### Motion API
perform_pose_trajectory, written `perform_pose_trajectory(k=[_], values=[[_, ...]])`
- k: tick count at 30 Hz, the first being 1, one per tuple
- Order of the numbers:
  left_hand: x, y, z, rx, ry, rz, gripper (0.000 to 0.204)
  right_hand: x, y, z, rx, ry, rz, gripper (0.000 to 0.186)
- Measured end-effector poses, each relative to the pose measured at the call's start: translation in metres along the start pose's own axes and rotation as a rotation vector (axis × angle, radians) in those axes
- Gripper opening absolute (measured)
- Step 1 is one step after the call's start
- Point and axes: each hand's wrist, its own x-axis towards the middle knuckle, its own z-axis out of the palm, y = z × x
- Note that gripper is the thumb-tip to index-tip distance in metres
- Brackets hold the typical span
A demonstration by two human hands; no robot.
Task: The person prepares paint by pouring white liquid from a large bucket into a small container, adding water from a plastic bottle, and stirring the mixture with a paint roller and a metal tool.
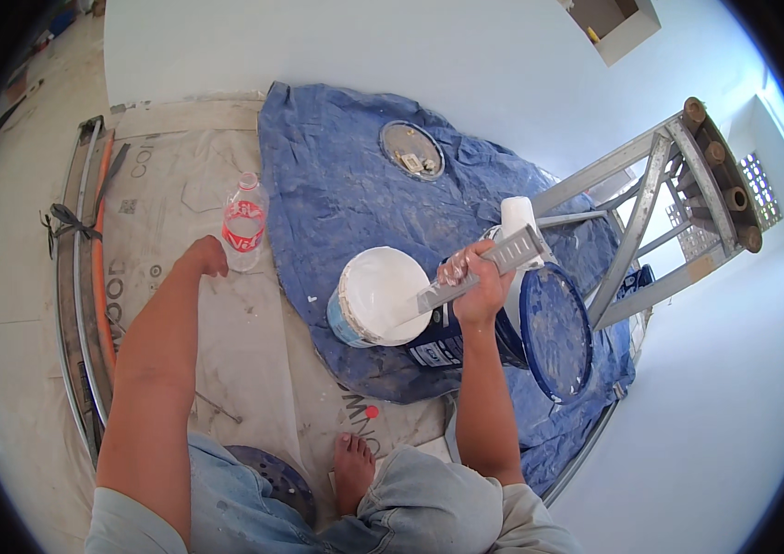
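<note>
My right hand (482,282) is wrapped round a flat grey paint stirrer (514,249) with slots at its upper end. The stirrer slants down to the left, its lower end in the white paint (383,284) of an open bucket (348,314). On the left, my left hand (211,256) hangs low beside a clear plastic bottle (245,226) with a red and white label. Its fingers are curled, and anything in them is hidden. The bottle stands upright; I cannot tell whether the hand touches it.
A blue tarp (318,185) bears a round lid (412,150) and a dark blue bucket with its lid (556,332). A white roller-like cylinder (518,214) is behind the stirrer. A metal stand (660,194) rises at right; strapped metal bars (87,277) lie at left.
</note>
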Motion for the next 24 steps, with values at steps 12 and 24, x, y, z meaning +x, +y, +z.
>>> perform_pose_trajectory(k=[12,24], values=[[0.001,-0.013,0.004,-0.207,0.048,-0.007,0.042,-0.005,0.015,0.017,0.137,-0.010,0.003,0.008],[0.007,-0.016,0.012,-0.173,0.020,0.033,0.045,-0.011,0.040,0.010,-0.054,-0.160,-0.150,0.007]])
